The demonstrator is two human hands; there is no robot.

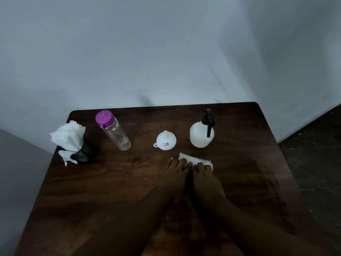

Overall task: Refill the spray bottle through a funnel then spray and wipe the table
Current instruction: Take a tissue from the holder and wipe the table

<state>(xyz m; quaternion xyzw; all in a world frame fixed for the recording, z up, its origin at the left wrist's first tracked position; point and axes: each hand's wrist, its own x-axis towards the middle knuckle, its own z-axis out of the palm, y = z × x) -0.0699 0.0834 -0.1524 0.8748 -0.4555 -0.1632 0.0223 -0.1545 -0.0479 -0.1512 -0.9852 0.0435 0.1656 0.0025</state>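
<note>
A white spray bottle (201, 134) with a black trigger head stands at the back right of the dark wooden table (110, 191). Left of it a white funnel (166, 141) rests upside down, spout up. A clear bottle (114, 133) with a purple cap stands further left. A folded white tissue (191, 159) lies flat in front of the funnel. My left hand (176, 174) and my right hand (204, 176) both press flat on the tissue, side by side, fingers stretched forward.
A black mesh holder (84, 152) stuffed with white tissues stands at the table's left edge. A grey wall runs right behind the table. Wet streaks show on the tabletop at the right (267, 178). Dark floor lies beyond the right edge.
</note>
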